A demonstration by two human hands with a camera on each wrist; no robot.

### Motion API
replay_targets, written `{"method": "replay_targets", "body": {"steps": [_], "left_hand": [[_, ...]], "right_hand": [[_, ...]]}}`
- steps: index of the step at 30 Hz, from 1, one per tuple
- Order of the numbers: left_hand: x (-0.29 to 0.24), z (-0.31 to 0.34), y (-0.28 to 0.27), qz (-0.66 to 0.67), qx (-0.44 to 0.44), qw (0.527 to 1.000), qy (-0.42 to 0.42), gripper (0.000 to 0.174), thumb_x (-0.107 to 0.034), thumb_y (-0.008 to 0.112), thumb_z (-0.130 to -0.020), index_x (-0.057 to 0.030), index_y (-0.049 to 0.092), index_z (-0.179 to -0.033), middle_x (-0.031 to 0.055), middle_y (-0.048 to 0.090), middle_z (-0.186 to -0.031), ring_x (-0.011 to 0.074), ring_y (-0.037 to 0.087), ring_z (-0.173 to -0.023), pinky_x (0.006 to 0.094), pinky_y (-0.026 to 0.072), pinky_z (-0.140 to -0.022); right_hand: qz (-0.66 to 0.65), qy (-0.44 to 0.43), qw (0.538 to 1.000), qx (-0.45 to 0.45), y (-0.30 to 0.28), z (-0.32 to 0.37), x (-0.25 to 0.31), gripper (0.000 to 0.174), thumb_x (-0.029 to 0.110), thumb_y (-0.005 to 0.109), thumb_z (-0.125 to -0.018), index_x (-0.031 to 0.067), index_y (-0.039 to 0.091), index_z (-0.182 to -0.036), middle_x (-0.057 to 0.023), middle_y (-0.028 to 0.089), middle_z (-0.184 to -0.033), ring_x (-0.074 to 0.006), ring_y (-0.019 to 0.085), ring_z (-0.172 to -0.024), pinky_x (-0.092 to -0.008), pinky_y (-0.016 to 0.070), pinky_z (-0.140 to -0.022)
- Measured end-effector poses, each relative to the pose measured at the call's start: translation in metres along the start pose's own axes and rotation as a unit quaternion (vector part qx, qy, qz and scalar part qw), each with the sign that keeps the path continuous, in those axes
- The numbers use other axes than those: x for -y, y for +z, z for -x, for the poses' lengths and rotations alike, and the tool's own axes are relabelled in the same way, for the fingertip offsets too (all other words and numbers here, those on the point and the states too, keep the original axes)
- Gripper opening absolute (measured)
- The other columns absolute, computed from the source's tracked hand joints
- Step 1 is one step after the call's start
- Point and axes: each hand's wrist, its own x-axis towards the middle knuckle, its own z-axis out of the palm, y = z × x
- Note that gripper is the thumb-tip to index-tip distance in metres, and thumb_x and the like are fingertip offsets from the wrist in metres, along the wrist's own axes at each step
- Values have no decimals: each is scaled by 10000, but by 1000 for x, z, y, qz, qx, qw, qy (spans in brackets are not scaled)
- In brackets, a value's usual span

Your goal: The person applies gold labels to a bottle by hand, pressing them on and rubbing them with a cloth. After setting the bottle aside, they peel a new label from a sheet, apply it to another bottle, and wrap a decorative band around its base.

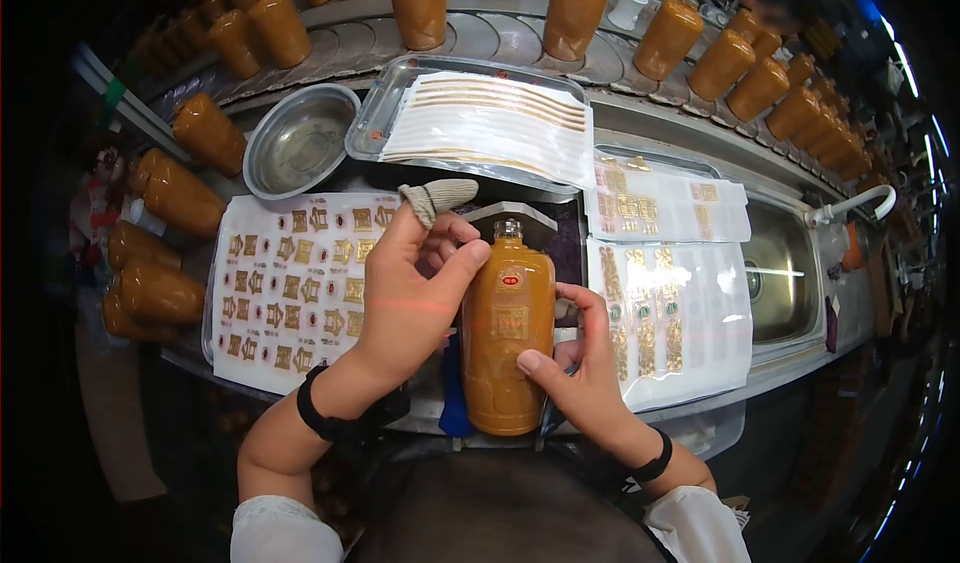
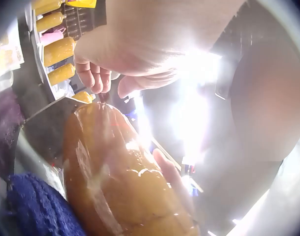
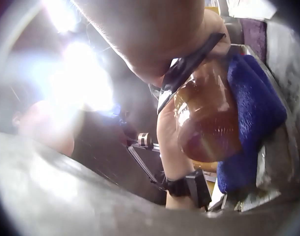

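Note:
An amber bottle (image 1: 508,363) with a clear neck, a red oval mark and a square gold label stands out in the middle of the head view. My right hand (image 1: 590,373) grips its lower right side, thumb on the front. Beside its neck is my left hand (image 1: 405,298), thumb extended near the shoulder, a knitted cover (image 1: 440,198) on one finger and the other fingers loosely bent. The left wrist view shows the bottle (image 2: 120,172) below my left hand (image 2: 145,44). In the right wrist view, the bottle's base (image 3: 209,140) faces the camera.
Label sheets (image 1: 290,293) lie at left, with more sheets (image 1: 700,333) at right. Behind are a metal bowl (image 1: 300,143) and a tray (image 1: 370,128) of strips. Similar bottles (image 1: 418,8) line the conveyor. A sink (image 1: 780,283) is far right; a blue cloth (image 3: 255,103) touches the bottle.

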Motion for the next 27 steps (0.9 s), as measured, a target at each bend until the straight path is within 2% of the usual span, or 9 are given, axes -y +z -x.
{"method": "replay_targets", "body": {"steps": [1, 4, 5, 8, 9, 12, 15, 18, 27], "left_hand": [[5, 2, -6, -18, 0, 1000, 11, 426, -1, 650, -910, -12, 520, -1315, 50, 621, -1086, 107, 582, -994, 255, 481, -891], [6, 13, -3, 92, -5, 995, -26, 417, -5, 630, -928, -11, 510, -1327, 88, 605, -1222, 148, 562, -1149, 294, 465, -989], [6, 17, -3, 93, 15, 995, -38, 401, -20, 619, -942, -13, 508, -1327, 113, 573, -1316, 179, 523, -1252, 329, 434, -1056], [3, 21, 2, 218, 41, 966, -131, 380, -12, 634, -939, 8, 515, -1299, 102, 578, -1278, 163, 533, -1216, 314, 413, -1074], [3, 20, 2, 250, 52, 955, -149, 390, -12, 634, -940, 9, 507, -1309, 104, 581, -1281, 162, 547, -1208, 312, 425, -1066], [11, 22, 5, 251, 62, 956, -137, 416, -49, 646, -934, -1, 504, -1322, 119, 573, -1312, 182, 545, -1223, 345, 437, -1057], [13, 21, 9, 267, 62, 954, -120, 431, -13, 652, -918, 5, 500, -1321, 119, 572, -1299, 180, 553, -1206, 340, 454, -1041], [14, 21, 11, 263, 61, 955, -120, 434, -4, 658, -912, 3, 503, -1318, 116, 574, -1291, 177, 555, -1199, 334, 458, -1035], [16, 20, 11, 264, 57, 956, -115, 436, 12, 652, -922, 21, 478, -1321, 116, 585, -1276, 168, 573, -1186, 314, 466, -1038]], "right_hand": [[-24, 27, 999, 7, -3, -4, 4, 761, 297, 803, -807, -10, 395, -1372, -135, 541, -1189, -143, 597, -822, -262, 500, -697], [20, -4, 999, -31, -12, -21, 12, 686, 267, 801, -812, -1, 452, -1339, -75, 562, -1145, -41, 477, -646, -207, 427, -587], [-19, -14, 999, -32, -11, -27, 18, 588, 228, 774, -841, 11, 492, -1309, -51, 553, -1156, -10, 389, -627, -182, 363, -549], [-72, -19, 997, 0, -6, -45, 20, 502, 179, 746, -862, 20, 518, -1280, -48, 551, -1154, -20, 398, -617, -170, 360, -547], [-43, -62, 997, -11, 0, -53, 16, 445, 151, 737, -873, 17, 537, -1247, -55, 544, -1139, -23, 462, -638, -166, 393, -559], [-82, -8, 997, 0, 5, -53, 23, 413, 148, 746, -872, 8, 555, -1210, -62, 534, -1124, -33, 543, -703, -179, 447, -594], [-39, 4, 999, 2, 4, -54, 25, 394, 149, 751, -872, 3, 565, -1187, -64, 531, -1110, -36, 586, -764, -191, 481, -629], [-66, -15, 998, -12, 7, -54, 21, 384, 147, 759, -864, 6, 577, -1171, -58, 540, -1094, -28, 564, -720, -185, 464, -607], [-30, -21, 999, -18, 7, -56, 16, 355, 135, 749, -869, 19, 585, -1161, -43, 545, -1056, -11, 520, -701, -179, 440, -596]]}}
